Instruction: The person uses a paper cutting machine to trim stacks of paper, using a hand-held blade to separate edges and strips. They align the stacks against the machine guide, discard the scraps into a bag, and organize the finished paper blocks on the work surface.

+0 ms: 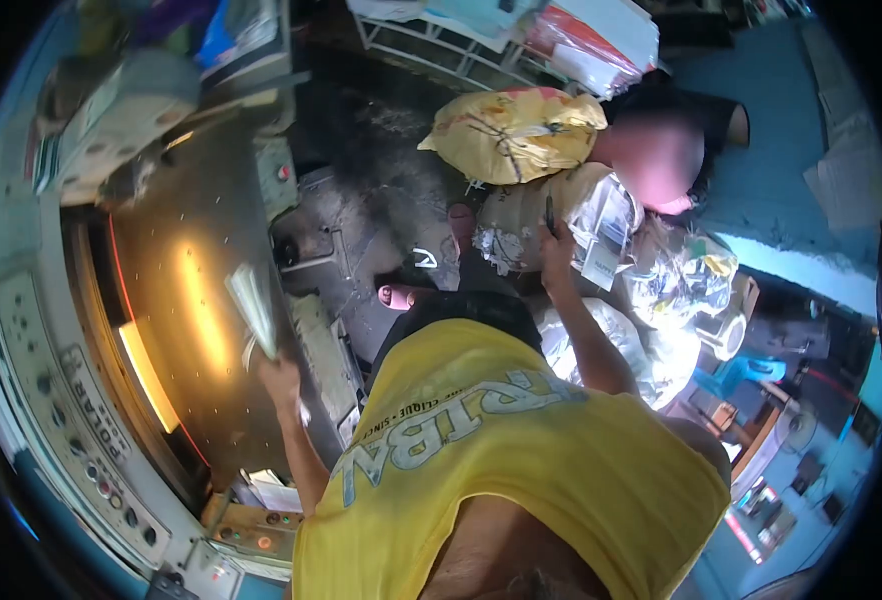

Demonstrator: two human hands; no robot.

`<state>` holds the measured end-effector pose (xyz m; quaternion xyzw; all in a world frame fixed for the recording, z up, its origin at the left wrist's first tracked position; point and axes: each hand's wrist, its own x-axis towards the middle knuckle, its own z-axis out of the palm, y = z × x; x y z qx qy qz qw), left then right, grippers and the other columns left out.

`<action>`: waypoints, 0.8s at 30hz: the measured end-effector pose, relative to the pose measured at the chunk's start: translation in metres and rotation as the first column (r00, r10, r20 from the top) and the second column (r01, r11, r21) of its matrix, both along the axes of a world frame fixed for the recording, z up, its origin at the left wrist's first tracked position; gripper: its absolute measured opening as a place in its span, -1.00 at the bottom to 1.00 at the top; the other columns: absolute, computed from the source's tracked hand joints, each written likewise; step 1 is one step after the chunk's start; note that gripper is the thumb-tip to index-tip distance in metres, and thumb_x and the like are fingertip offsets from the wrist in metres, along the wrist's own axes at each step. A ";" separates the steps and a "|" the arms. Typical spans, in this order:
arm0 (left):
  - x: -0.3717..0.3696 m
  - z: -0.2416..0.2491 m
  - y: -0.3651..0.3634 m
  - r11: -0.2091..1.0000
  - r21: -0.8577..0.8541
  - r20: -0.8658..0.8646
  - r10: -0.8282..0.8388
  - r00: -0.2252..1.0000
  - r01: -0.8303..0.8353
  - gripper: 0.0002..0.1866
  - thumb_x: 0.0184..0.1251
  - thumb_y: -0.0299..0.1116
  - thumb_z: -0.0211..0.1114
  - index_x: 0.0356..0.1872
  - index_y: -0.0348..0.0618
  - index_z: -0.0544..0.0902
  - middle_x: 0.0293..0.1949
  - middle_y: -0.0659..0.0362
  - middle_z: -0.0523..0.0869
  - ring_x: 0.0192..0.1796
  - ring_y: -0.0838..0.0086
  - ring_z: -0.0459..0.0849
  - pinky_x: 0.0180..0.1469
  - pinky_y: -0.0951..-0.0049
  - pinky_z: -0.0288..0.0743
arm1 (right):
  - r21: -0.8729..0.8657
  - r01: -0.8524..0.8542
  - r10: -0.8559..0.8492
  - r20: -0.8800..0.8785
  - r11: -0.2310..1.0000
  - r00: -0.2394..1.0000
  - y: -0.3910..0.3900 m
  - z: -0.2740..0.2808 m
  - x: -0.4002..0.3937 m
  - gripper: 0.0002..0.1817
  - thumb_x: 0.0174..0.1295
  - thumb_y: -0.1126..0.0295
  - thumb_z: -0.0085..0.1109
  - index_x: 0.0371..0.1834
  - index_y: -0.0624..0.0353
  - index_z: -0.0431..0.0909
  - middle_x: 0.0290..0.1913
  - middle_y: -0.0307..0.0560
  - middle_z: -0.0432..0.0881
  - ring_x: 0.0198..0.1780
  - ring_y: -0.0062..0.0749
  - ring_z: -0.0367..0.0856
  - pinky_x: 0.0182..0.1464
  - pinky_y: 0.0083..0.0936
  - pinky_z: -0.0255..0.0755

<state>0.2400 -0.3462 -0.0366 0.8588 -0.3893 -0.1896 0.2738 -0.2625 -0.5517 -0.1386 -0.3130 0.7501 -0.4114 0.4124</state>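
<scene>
My left hand (279, 378) is closed around the lower end of a small bundle of pale paper strips (251, 305). The bundle is slightly blurred and hangs over the metal table (176, 330) of a machine marked POLAR. Out to the other side, my right hand (558, 252) grips a slim dark object (550, 212) that points away from me. Its kind is too small to tell. Just beyond that hand lies a large wrapped bundle (521, 215), with a pale tag (601, 268) beside it.
A yellow sack (511, 135) lies on the wrapped bundle, beside another person in dark clothing (726, 120). Clear plastic bags (676, 280) are piled at right. A control panel (81, 420) runs along the left. Paper stacks fill a rack (441, 45) at the back. The floor (381, 190) is dark.
</scene>
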 end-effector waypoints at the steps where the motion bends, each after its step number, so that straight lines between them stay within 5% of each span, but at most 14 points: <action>1: -0.010 -0.022 -0.033 0.982 0.189 -0.163 0.037 0.986 -0.006 -0.57 0.37 -0.50 0.17 0.25 -0.39 0.51 -0.08 -0.17 0.77 0.00 0.08 0.78 0.08 0.20 0.58 | 0.025 0.047 -0.046 -0.004 0.999 0.999 -0.007 0.003 -0.003 -0.75 0.29 0.42 0.32 -0.02 0.29 0.71 -0.42 -0.33 0.54 -0.39 -0.65 0.38 -0.33 -0.54 0.25; 2: -0.063 0.012 -0.103 0.914 0.396 -0.169 -0.027 0.985 0.093 -0.56 0.36 -0.38 0.22 0.23 -0.33 0.54 -0.26 -0.19 0.79 -0.15 0.01 0.82 -0.04 0.15 0.63 | 0.000 0.124 -0.124 0.036 0.992 0.992 -0.014 -0.005 -0.011 -0.76 0.30 0.40 0.33 -0.05 0.30 0.71 -0.44 -0.34 0.53 -0.41 -0.66 0.36 -0.35 -0.55 0.22; 3: -0.086 -0.011 -0.134 0.828 0.368 -0.097 -0.419 0.903 0.423 -0.53 0.32 -0.29 0.26 0.21 -0.27 0.56 -0.34 -0.21 0.77 -0.22 -0.13 0.80 -0.11 0.02 0.66 | -0.019 0.201 -0.199 0.078 0.979 0.977 -0.023 -0.016 -0.020 -0.77 0.30 0.38 0.33 -0.08 0.31 0.71 -0.46 -0.36 0.52 -0.42 -0.68 0.34 -0.37 -0.56 0.20; 5: -0.168 -0.047 -0.212 0.553 0.305 -0.217 -0.752 0.622 0.775 -0.51 0.26 -0.27 0.28 0.20 -0.25 0.56 -0.24 -0.24 0.77 -0.12 -0.20 0.76 -0.03 -0.12 0.61 | -0.008 0.305 -0.300 0.154 0.952 0.941 -0.041 -0.035 -0.044 -0.77 0.32 0.37 0.34 -0.09 0.31 0.72 -0.45 -0.38 0.54 -0.45 -0.71 0.33 -0.40 -0.61 0.18; 8: -0.303 -0.076 -0.302 0.138 0.269 -0.312 -0.924 0.222 0.953 -0.53 0.24 -0.28 0.23 0.05 -0.48 0.53 -0.26 -0.31 0.75 -0.12 -0.22 0.76 -0.02 -0.15 0.62 | -0.083 0.465 -0.414 0.338 0.881 0.845 -0.072 -0.045 -0.081 -0.79 0.32 0.38 0.35 -0.09 0.28 0.73 -0.44 -0.39 0.54 -0.44 -0.70 0.35 -0.38 -0.62 0.21; 9: -0.340 -0.096 -0.326 0.037 0.218 -0.299 -0.949 0.102 0.975 -0.52 0.25 -0.25 0.25 0.05 -0.46 0.49 -0.30 -0.29 0.74 -0.17 -0.22 0.75 -0.06 -0.16 0.62 | -0.235 0.459 -0.376 0.325 0.857 0.868 -0.080 -0.048 -0.095 -0.81 0.34 0.37 0.37 -0.10 0.24 0.74 -0.44 -0.40 0.54 -0.44 -0.72 0.34 -0.37 -0.66 0.23; 10: -0.375 -0.121 -0.349 -0.068 0.165 -0.283 -0.959 -0.018 0.984 -0.50 0.27 -0.21 0.28 0.06 -0.44 0.44 -0.34 -0.27 0.74 -0.22 -0.23 0.75 -0.10 -0.17 0.62 | -0.212 0.563 -0.478 0.345 0.799 0.808 -0.091 -0.053 -0.111 -0.83 0.38 0.34 0.34 -0.17 0.22 0.72 -0.47 -0.43 0.49 -0.44 -0.74 0.32 -0.39 -0.68 0.18; 12: -0.439 -0.167 -0.398 -0.146 0.289 -0.351 -0.936 -0.037 0.946 -0.40 0.26 -0.26 0.22 0.21 -0.57 0.46 -0.27 -0.30 0.76 -0.06 -0.15 0.78 0.06 -0.12 0.62 | -0.284 0.602 -0.558 0.225 0.747 0.799 -0.096 -0.040 -0.142 -0.81 0.43 0.30 0.30 -0.21 0.23 0.70 -0.48 -0.47 0.43 -0.44 -0.78 0.26 -0.41 -0.66 0.10; 14: -0.487 -0.214 -0.444 -0.027 0.373 -0.356 -0.927 0.116 0.927 -0.45 0.34 -0.23 0.21 0.23 -0.48 0.49 -0.20 -0.28 0.78 -0.02 -0.05 0.80 0.15 -0.07 0.59 | -0.135 0.692 -0.659 0.222 0.709 0.718 -0.093 -0.017 -0.160 -0.76 0.46 0.27 0.26 -0.23 0.25 0.68 -0.50 -0.48 0.38 -0.44 -0.78 0.21 -0.43 -0.62 0.04; 15: -0.502 -0.230 -0.470 0.074 0.299 -0.332 -0.927 0.176 0.951 -0.47 0.38 -0.26 0.17 0.25 -0.44 0.50 -0.15 -0.26 0.78 -0.01 -0.01 0.80 0.17 -0.04 0.58 | -0.248 0.609 -0.613 0.072 0.753 0.787 -0.079 -0.033 -0.173 -0.76 0.47 0.23 0.24 -0.09 0.20 0.70 -0.52 -0.51 0.28 -0.50 -0.82 0.16 -0.48 -0.67 0.00; 18: -0.509 -0.265 -0.549 0.394 0.141 -0.352 -0.838 0.418 0.908 -0.52 0.46 -0.34 0.07 0.33 -0.35 0.50 -0.04 -0.20 0.77 -0.03 0.10 0.79 0.15 0.06 0.56 | -0.121 0.565 -0.569 0.003 0.816 0.822 -0.060 -0.009 -0.171 -0.78 0.51 0.26 0.18 -0.12 0.20 0.68 -0.51 -0.50 0.26 -0.51 -0.83 0.10 -0.47 -0.67 -0.05; 22: -0.482 -0.340 -0.640 0.767 0.392 -0.553 -0.244 0.796 0.508 -0.51 0.48 -0.41 -0.01 0.40 -0.28 0.46 -0.16 -0.22 0.74 -0.44 0.23 0.76 -0.41 0.19 0.65 | 0.024 0.528 -0.527 -0.045 0.849 0.849 -0.038 -0.021 -0.154 -0.75 0.51 0.29 0.17 -0.07 0.28 0.67 -0.46 -0.40 0.44 -0.41 -0.78 0.29 -0.38 -0.66 0.16; 24: -0.471 -0.367 -0.640 0.832 0.443 -0.565 -0.029 0.825 0.333 -0.76 0.51 -0.37 -0.02 0.05 -0.24 0.48 -0.32 -0.10 0.63 -0.53 0.19 0.61 -0.50 0.14 0.55 | -0.001 0.509 -0.507 -0.088 0.861 0.857 -0.032 -0.042 -0.140 -0.74 0.49 0.31 0.19 -0.02 0.31 0.67 -0.41 -0.34 0.53 -0.34 -0.73 0.39 -0.30 -0.64 0.28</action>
